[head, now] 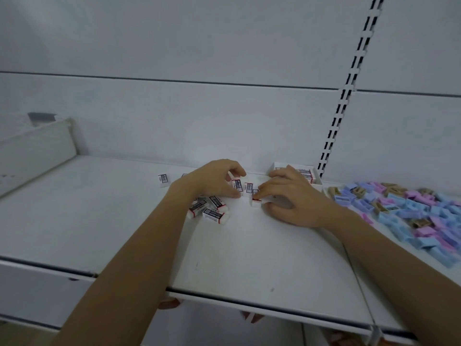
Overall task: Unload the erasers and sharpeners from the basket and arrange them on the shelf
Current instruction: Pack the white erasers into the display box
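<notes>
- Pinching is the whole job here — my left hand (212, 181) has its fingers curled narrow over a standing eraser (236, 185), thumb on one face and forefinger on top, near the back of the shelf (249, 258).
- My right hand (294, 198) is just beside it, thumb and forefinger closed on a low eraser (256, 201) that lies on the shelf. The other fingers are tucked under the palm, and I cannot tell whether they hold anything more.
- Between the two hands another eraser (248, 189) stands on end, which I judge to be the start of a row.
- A loose heap of erasers (212, 209) lies under my left wrist, and one stray eraser (163, 180) sits well apart to the left.
- I expect each to be light and firm with a little give, the paper sleeve smooth and the bare white end grippier. I would take hold across the two long narrow sides.
- Stood on end they look tippy — a brushing knuckle could topple the neighbours, so a light release seems wise.
- A white box (310, 172) of more erasers sits against the back wall behind my right hand.
- The sharpeners (411, 211), blue, pink and tan, lie spread on the right part of the shelf; hard and hollow by the look.
- The basket is not in view.
</notes>
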A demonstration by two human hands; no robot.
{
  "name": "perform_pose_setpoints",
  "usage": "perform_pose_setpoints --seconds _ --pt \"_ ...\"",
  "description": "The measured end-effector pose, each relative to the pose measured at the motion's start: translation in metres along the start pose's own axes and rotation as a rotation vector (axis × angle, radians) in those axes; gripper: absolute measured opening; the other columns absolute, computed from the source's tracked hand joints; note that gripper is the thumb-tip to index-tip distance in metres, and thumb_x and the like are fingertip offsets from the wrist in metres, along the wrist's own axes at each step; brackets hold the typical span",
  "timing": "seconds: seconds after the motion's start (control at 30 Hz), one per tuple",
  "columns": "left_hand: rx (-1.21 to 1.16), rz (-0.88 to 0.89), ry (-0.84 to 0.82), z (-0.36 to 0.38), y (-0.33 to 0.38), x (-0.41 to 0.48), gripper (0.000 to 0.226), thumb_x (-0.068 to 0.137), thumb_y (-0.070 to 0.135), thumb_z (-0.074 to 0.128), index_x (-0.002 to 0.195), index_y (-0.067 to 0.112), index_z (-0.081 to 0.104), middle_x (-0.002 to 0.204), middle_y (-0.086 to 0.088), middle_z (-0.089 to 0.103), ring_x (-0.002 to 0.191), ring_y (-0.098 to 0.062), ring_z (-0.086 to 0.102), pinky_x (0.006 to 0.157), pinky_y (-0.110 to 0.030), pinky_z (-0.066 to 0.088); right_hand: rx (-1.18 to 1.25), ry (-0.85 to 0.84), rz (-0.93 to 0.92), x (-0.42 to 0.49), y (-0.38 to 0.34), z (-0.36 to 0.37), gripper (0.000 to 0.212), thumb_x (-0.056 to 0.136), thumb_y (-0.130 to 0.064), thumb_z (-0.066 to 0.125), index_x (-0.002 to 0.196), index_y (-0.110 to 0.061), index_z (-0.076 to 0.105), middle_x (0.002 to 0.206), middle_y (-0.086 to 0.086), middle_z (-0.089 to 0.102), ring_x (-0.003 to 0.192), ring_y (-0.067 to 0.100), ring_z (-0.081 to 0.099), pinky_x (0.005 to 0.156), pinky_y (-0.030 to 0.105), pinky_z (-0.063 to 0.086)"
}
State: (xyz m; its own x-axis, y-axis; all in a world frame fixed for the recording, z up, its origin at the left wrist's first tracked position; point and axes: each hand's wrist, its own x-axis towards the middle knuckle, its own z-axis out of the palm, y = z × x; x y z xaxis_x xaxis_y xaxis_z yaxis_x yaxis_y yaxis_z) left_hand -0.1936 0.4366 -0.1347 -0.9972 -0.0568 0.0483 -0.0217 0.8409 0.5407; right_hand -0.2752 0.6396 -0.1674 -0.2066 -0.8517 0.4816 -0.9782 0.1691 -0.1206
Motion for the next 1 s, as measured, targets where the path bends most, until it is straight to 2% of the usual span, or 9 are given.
perform_pose_setpoints --seconds 0.2,0.3,0.43,0.5,0.6,0.73,0.8,0.9,1.0 --pt "0.051 0.012 0.088 -0.004 0.004 -0.003 0.036 0.081 0.015 0.065 0.116 0.019 0.056 0.106 0.001 0.043 0.091 -0.010 0.047 0.082 -0.020 0.037 0.147 0.001 0.121 0.002 -0.012 -0.001 0.029 0.075 -0.040 0.055 0.079 -0.015 0.068 0.099 -0.008 0.070 0.109 0.017 0.047 0.093 0.027 0.027" --pt "0.029 0.053 0.129 -0.004 0.006 -0.003 0.039 0.079 0.009 0.064 0.116 0.018 0.056 0.107 -0.001 0.041 0.093 -0.014 0.049 0.087 -0.023 0.041 0.046 -0.012 0.112 0.003 -0.013 0.001 0.036 0.073 -0.050 0.051 0.079 -0.018 0.065 0.095 -0.005 0.069 0.103 0.013 0.049 0.091 0.022 0.025" --pt "0.011 0.083 0.182 -0.004 0.011 -0.005 0.026 0.080 0.017 0.069 0.106 0.015 0.064 0.098 -0.002 0.045 0.083 -0.021 0.060 0.082 -0.028 0.047 -0.115 0.020 0.089 0.003 -0.008 0.003 0.032 0.075 -0.047 0.052 0.085 -0.020 0.066 0.078 -0.004 0.064 0.084 0.016 0.052 0.079 0.019 0.024" --pt "-0.006 0.112 0.206 -0.004 0.013 -0.005 0.019 0.081 0.020 0.069 0.098 0.012 0.068 0.091 -0.001 0.048 0.075 -0.014 0.060 0.078 -0.028 0.045 -0.080 0.022 0.095 0.004 -0.008 0.002 0.023 0.075 -0.036 0.055 0.084 -0.019 0.068 0.076 -0.003 0.065 0.081 0.017 0.053 0.077 0.018 0.024" --pt "-0.007 0.141 0.213 -0.003 0.013 -0.003 0.012 0.088 0.019 0.060 0.095 0.013 0.067 0.084 0.007 0.049 0.066 0.000 0.049 0.071 -0.020 0.040 -0.011 0.012 0.077 0.005 -0.009 0.000 0.022 0.075 -0.027 0.052 0.086 -0.015 0.068 0.079 -0.001 0.066 0.082 0.013 0.051 0.077 0.019 0.030" --pt "-0.075 0.100 0.165 -0.001 0.010 -0.001 0.015 0.096 0.025 0.044 0.093 0.017 0.056 0.087 0.009 0.056 0.055 -0.002 0.058 0.058 -0.014 0.039 0.033 0.126 0.152 0.005 -0.012 -0.010 0.019 0.077 -0.016 0.054 0.088 -0.012 0.069 0.082 0.003 0.064 0.079 0.017 0.055 0.072 0.022 0.037" --pt "-0.106 0.067 0.189 0.001 0.008 0.001 0.020 0.097 0.032 0.042 0.094 0.015 0.053 0.086 0.005 0.059 0.047 -0.002 0.057 0.055 -0.016 0.039 0.031 0.170 0.250 0.004 -0.010 -0.014 0.016 0.079 -0.008 0.060 0.092 -0.012 0.069 0.088 0.003 0.063 0.083 0.020 0.057 0.072 0.023 0.039" --pt "-0.154 0.057 0.236 0.002 0.008 0.004 0.017 0.097 0.031 0.043 0.100 0.015 0.049 0.085 0.003 0.059 0.044 -0.004 0.056 0.053 -0.015 0.042 0.025 0.184 0.342 0.001 -0.003 -0.018 0.017 0.081 -0.006 0.060 0.094 -0.012 0.068 0.093 0.003 0.062 0.088 0.021 0.057 0.075 0.038 0.047" --pt "-0.200 0.104 0.251 0.003 0.012 0.004 0.022 0.097 0.022 0.043 0.118 0.018 0.048 0.086 0.009 0.053 0.047 -0.002 0.058 0.055 -0.012 0.046 0.003 0.201 0.416 -0.002 0.006 -0.025 0.019 0.082 -0.007 0.059 0.099 -0.010 0.066 0.098 0.004 0.061 0.093 0.021 0.055 0.078 0.036 0.045"
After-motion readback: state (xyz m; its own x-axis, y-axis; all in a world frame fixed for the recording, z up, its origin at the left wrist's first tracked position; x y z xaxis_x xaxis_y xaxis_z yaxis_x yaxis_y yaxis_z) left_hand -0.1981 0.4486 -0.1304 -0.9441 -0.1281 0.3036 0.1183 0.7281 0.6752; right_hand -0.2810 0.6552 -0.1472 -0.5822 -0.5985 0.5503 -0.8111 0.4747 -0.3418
